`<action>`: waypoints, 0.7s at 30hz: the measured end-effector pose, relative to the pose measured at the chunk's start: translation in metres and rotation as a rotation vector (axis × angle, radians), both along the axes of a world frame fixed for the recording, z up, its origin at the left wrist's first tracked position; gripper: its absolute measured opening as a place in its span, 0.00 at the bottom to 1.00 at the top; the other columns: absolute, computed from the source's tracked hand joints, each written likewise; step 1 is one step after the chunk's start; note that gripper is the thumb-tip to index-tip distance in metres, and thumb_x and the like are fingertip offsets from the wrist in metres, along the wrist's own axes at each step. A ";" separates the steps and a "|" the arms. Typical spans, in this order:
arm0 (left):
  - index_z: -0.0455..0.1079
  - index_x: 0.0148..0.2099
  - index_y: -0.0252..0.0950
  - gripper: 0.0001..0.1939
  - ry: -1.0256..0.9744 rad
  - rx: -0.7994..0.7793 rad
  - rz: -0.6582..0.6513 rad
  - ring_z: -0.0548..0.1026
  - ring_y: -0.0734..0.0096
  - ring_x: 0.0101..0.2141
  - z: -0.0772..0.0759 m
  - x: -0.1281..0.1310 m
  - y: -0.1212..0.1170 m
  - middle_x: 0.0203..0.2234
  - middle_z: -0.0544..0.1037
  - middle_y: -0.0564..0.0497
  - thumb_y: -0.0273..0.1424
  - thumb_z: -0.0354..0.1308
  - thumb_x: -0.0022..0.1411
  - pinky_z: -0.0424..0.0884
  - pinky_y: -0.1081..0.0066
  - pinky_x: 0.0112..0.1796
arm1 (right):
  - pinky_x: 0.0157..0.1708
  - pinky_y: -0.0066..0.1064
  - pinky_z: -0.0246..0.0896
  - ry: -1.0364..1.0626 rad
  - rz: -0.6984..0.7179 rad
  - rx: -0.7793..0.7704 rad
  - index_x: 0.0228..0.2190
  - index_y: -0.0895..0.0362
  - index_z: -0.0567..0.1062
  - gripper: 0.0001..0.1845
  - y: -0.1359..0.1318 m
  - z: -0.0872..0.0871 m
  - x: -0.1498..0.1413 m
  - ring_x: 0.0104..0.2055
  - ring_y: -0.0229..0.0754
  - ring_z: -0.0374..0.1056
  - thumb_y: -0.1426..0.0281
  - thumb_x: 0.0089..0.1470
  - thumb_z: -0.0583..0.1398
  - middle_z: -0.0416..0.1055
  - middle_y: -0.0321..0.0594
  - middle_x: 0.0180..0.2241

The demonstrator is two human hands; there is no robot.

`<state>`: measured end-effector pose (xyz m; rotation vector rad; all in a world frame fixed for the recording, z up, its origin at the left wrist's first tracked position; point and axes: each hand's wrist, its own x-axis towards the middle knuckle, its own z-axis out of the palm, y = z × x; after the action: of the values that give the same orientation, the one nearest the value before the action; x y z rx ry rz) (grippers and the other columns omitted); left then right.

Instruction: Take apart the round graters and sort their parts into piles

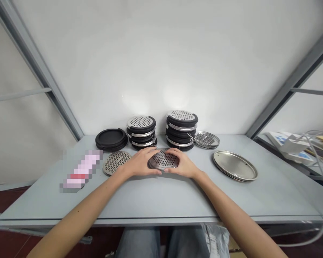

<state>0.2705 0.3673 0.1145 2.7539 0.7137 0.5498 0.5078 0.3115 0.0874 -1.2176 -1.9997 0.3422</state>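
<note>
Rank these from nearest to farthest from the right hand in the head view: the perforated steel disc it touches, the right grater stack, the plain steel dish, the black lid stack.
From the right hand:
1. Perforated steel disc: under the fingers, centre of the table.
2. Right grater stack: straight behind the hand.
3. Plain steel dish: off to the right.
4. Black lid stack: far left.

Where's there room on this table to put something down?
The widest free patch of the grey table runs along the front edge, below the left hand and right hand holding a metal grater. Another lies right of the metal trays. It's crowded at the back, around the grater stacks and black lids.
</note>
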 end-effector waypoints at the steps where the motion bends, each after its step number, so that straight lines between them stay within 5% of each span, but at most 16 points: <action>1: 0.59 0.64 0.38 0.45 -0.004 -0.011 -0.005 0.61 0.50 0.60 -0.003 0.001 0.001 0.61 0.62 0.40 0.55 0.63 0.49 0.60 0.53 0.58 | 0.53 0.46 0.62 0.005 -0.005 -0.006 0.48 0.57 0.72 0.37 0.000 0.000 0.000 0.51 0.53 0.67 0.51 0.38 0.69 0.69 0.50 0.49; 6: 0.62 0.62 0.39 0.37 0.019 -0.001 -0.006 0.62 0.53 0.60 -0.016 -0.004 0.000 0.61 0.64 0.42 0.49 0.61 0.55 0.60 0.55 0.58 | 0.52 0.45 0.62 -0.009 0.001 -0.039 0.46 0.58 0.73 0.35 -0.001 0.002 -0.003 0.51 0.52 0.67 0.51 0.40 0.68 0.69 0.50 0.48; 13: 0.65 0.60 0.39 0.36 0.017 0.088 -0.039 0.63 0.52 0.59 -0.023 -0.005 0.003 0.58 0.67 0.41 0.49 0.64 0.52 0.60 0.53 0.58 | 0.58 0.50 0.55 -0.134 0.045 -0.041 0.52 0.60 0.70 0.48 -0.002 0.002 -0.005 0.57 0.57 0.61 0.47 0.33 0.69 0.63 0.55 0.55; 21: 0.65 0.60 0.37 0.36 -0.032 0.086 -0.015 0.63 0.52 0.58 -0.026 -0.004 -0.001 0.58 0.67 0.41 0.48 0.65 0.52 0.61 0.53 0.57 | 0.54 0.46 0.60 -0.037 0.028 -0.025 0.49 0.59 0.72 0.40 -0.001 0.000 -0.006 0.52 0.53 0.65 0.51 0.36 0.70 0.68 0.51 0.49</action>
<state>0.2667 0.3667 0.0886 2.8207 0.6762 0.6336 0.5014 0.3104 0.0876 -1.2212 -2.0511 0.3622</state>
